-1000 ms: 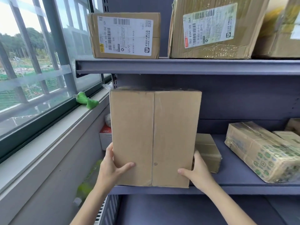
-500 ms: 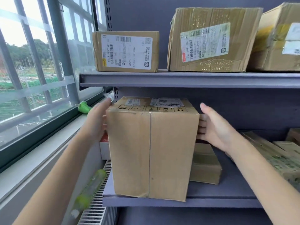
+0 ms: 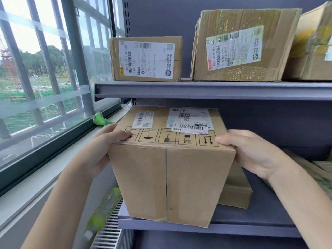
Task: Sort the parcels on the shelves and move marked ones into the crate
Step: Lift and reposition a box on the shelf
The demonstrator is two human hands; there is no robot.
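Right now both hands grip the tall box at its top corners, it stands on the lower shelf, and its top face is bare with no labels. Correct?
Not quite. The head view shows the top face of the tall box carrying two white barcode labels. The rest holds: left hand and right hand grip its top corners, and it stands on the lower shelf.

window (image 3: 45, 78): barred, daylight | sill (image 3: 36, 191): pale | radiator (image 3: 111, 236): white, below

Both bare arms reach forward, set apart. The left hand (image 3: 100, 146) curls its thumb over a top edge; the right hand (image 3: 251, 151) mirrors it, thumb on top.
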